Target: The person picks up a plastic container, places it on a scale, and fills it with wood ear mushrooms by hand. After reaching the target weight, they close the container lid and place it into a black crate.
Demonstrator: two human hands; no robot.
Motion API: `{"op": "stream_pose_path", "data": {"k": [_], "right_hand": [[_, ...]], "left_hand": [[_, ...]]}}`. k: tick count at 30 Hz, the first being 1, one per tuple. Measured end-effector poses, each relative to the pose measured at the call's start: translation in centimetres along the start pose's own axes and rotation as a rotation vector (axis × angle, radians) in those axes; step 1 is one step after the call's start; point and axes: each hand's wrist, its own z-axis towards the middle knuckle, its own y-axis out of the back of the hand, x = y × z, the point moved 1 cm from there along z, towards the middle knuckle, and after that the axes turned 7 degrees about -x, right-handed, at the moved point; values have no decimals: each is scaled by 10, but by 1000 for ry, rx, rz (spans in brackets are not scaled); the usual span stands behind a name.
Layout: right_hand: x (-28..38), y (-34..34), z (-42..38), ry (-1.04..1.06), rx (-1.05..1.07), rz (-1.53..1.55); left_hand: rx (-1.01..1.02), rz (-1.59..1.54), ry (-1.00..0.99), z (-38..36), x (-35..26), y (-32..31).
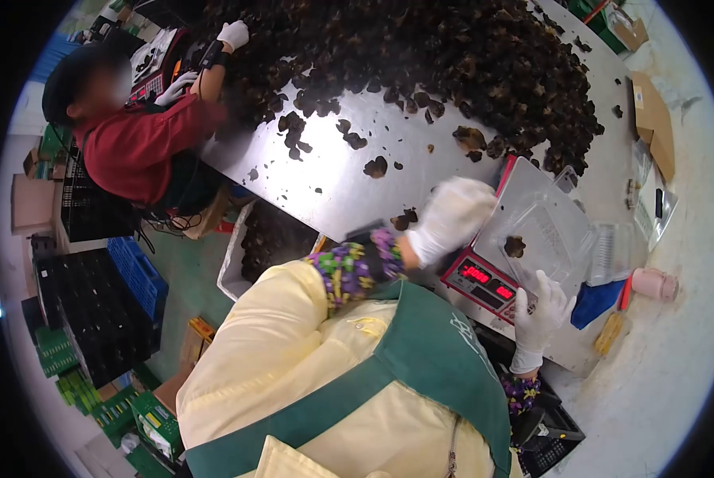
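My left hand, in a white glove, is blurred above the metal table, left of the scale. Its fingers look curled into a rounded shape; what they hold, if anything, is hidden. My right hand, gloved too, is open with fingers apart at the scale's front right corner. On the scale, with red lit digits, sits a clear plastic container. One dark piece of dried fungus shows within its outline. Small dark fungus pieces lie beside my left hand.
A large heap of dried black fungus covers the table's far side. Another person works at a second scale on the left. Below the table edge stands a white box of fungus. A blue item and pink jar are at right.
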Motion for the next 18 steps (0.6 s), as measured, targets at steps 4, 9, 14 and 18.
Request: {"op": "stream_pose_path", "data": {"k": [4,9,14,18], "right_hand": [[12,9,2,-54,-61,92],[53,4,23,35,-49,219],[91,-13,50,106,-43,319],[127,-28,60,144,36,453]], "left_hand": [[-249,463,331,-35,92,65],[-271,795,397,-37,194,119],[28,422,416,-36,218,99],[146,261,278,-53,148,55]]}}
